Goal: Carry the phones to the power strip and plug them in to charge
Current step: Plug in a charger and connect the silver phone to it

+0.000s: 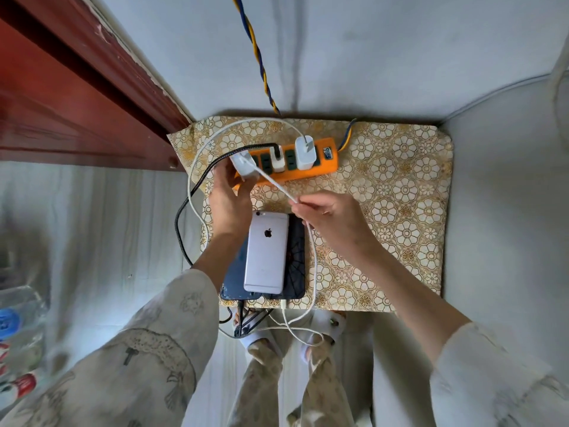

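Nearest the person, three phones lie side by side at the near edge of the small table [400,192] with the flowered cloth: a dark blue phone [235,282] on the left, a silver phone [267,252] face down overlapping it, and a black phone [296,257] on the right. A black braided cable [181,229] and a white cable [284,315] run into the bottom ends of the outer two, hanging off the near edge.

Above the phones, the right hand [334,220] pinches a second white cable [274,183] between fingertips and thumb, drawn taut. The left hand [229,204] reaches further, its fingers closed around a white charger [243,166] at the left end of the orange power strip [328,166].

That strip lies near the far edge, already carrying two other white adapters [304,152].
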Action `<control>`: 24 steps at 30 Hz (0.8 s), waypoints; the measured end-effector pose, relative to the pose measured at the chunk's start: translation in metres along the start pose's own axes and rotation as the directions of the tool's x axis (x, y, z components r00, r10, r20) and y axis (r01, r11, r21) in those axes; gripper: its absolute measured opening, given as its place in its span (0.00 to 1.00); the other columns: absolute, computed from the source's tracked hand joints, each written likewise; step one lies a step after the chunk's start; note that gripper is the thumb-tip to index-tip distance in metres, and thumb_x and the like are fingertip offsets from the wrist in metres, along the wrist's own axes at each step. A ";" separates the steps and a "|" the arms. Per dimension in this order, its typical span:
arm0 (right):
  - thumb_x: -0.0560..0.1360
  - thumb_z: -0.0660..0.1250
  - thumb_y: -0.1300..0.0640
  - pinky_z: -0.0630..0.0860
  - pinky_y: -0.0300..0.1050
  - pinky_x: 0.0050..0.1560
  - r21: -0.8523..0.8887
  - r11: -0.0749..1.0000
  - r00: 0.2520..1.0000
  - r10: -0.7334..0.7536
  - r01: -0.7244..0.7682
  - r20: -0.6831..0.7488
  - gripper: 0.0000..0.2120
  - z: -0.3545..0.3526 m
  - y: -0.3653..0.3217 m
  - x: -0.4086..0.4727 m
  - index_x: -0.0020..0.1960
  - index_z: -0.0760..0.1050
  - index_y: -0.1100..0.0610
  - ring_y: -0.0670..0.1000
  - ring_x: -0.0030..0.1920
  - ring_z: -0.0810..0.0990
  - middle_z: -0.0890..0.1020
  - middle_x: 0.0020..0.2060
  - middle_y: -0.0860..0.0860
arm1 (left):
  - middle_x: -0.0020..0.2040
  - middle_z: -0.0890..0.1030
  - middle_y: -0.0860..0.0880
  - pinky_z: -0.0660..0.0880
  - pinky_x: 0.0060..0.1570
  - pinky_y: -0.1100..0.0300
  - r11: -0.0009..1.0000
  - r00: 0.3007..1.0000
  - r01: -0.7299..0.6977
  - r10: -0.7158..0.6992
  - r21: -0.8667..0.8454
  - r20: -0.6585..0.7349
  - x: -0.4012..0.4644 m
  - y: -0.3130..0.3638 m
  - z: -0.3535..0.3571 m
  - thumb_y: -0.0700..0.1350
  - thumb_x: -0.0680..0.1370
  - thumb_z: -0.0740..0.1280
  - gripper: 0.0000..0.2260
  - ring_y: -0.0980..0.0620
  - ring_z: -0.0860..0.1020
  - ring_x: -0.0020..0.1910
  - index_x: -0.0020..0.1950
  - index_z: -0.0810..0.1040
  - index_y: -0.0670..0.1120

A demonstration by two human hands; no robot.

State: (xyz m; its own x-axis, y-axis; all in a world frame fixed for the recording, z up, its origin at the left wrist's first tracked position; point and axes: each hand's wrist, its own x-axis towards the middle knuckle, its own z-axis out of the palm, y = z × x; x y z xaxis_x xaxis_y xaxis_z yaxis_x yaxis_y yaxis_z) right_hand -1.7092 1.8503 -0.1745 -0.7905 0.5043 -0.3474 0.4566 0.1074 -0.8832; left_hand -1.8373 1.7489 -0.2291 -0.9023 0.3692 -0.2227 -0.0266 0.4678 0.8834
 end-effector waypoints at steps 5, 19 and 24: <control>0.73 0.67 0.58 0.77 0.46 0.44 -0.030 0.999 0.997 0.044 -0.042 0.062 0.10 0.006 0.011 0.002 0.53 0.79 0.59 0.57 0.40 0.79 0.82 0.43 0.51 | 0.54 0.77 0.48 0.73 0.46 0.72 1.000 0.999 0.015 -0.015 0.006 0.040 0.005 -0.003 -0.001 0.35 0.74 0.65 0.17 0.54 0.76 0.51 0.62 0.70 0.43; 0.73 0.64 0.59 0.77 0.43 0.49 -0.242 0.966 0.991 -0.069 0.094 0.110 0.32 0.022 0.012 0.015 0.73 0.56 0.49 0.47 0.51 0.76 0.75 0.55 0.50 | 0.56 0.79 0.42 0.71 0.55 0.62 0.973 0.989 -0.117 0.096 0.201 0.113 0.016 -0.001 -0.004 0.35 0.73 0.64 0.16 0.46 0.75 0.56 0.61 0.73 0.40; 0.74 0.61 0.53 0.72 0.45 0.40 -0.570 0.788 0.972 -0.177 0.235 0.155 0.35 0.027 0.003 0.035 0.74 0.45 0.44 0.50 0.50 0.73 0.70 0.52 0.50 | 0.54 0.80 0.39 0.57 0.49 0.83 0.936 0.978 -0.207 0.193 0.286 0.077 0.017 0.001 -0.004 0.35 0.70 0.67 0.15 0.51 0.71 0.52 0.57 0.76 0.36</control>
State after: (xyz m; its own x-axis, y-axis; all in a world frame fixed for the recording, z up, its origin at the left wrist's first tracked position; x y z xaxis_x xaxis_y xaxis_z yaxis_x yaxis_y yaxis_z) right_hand -1.7462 1.8449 -0.1973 -0.9126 0.3381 -0.2299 0.4066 0.6911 -0.5976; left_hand -1.8545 1.7522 -0.2307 -0.8544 0.5135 -0.0795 0.2848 0.5908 0.7549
